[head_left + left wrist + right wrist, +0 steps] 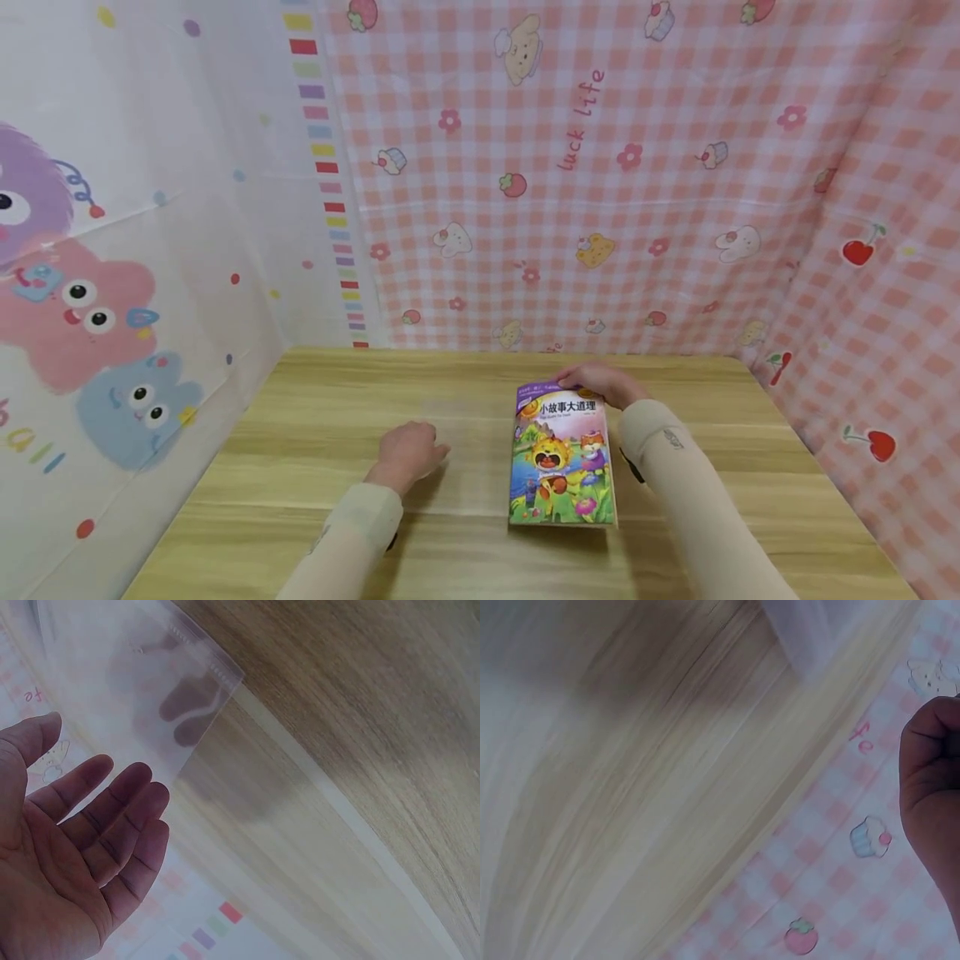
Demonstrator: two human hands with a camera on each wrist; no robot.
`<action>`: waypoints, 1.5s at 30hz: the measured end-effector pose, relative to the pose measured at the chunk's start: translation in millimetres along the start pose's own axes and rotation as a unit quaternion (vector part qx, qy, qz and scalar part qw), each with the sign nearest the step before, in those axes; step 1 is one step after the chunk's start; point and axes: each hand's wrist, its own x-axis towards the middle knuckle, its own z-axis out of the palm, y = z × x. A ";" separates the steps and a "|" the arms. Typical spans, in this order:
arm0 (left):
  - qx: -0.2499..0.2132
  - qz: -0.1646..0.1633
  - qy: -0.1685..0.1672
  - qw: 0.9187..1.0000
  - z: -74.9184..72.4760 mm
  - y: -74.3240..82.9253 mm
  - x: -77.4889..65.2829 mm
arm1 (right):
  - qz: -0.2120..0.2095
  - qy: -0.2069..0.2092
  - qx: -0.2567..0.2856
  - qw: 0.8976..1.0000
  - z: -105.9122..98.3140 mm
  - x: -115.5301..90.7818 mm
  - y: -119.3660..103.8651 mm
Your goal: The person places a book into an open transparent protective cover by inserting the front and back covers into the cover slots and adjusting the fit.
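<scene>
Before a backdrop of pink gingham cloth [480,208] printed with cupcakes and strawberries, we look down on a wood-grain worktop [285,467]. Two pale sleeves [697,483] reach over it from the near side, both cut off below. Between the forearms, right of the worktop's middle, is a Chinese children's storybook [562,458], cover up, its title reading 小故事大道理 above a yellow animal with its mouth wide. The right grip [607,385] grasps the book near its upper right corner, at the top edge; the left grip [408,454], well apart from it, is released, fingers loosely bent around nothing. We judge the step in hand to be positioning the book, the next move calling for a steady hold on that corner and perhaps help from the left. We cannot tell whether the book's near edge, with a shadow below it, touches the wood. The right wrist view catches only part of the curled hand and none of the cover, leaving the fingertips hidden. What looks like a translucent plastic sheet [112,675] is cut off and blurred in the left wrist view. Smallest, a dark sliver [632,467] by the right cuff defies naming.
</scene>
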 end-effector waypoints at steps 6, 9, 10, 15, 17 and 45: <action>0.007 -0.005 -0.002 1.000 -0.1 -2.8 -0.1 | -0.011 0.004 -0.025 1.000 11.3 12.5 -5.7; 0.005 -0.005 -0.004 1.000 -1.1 -3.3 -1.0 | -0.011 0.001 -0.033 0.999 13.6 17.9 -8.6; 0.004 -0.006 -0.006 1.000 -1.3 -3.4 -1.4 | -0.012 -0.001 -0.038 0.999 13.9 19.8 -9.8; 0.001 -0.010 -0.009 1.000 -1.1 -4.2 -3.3 | -0.010 0.000 -0.066 0.998 17.3 30.0 -16.6; 0.001 -0.008 -0.007 1.000 -0.7 -3.9 -4.5 | -0.014 0.010 -0.088 0.996 19.9 32.2 -18.3; 0.013 0.027 0.024 0.999 12.7 10.5 -1.9 | 0.025 0.215 -0.211 0.953 32.5 1.2 21.1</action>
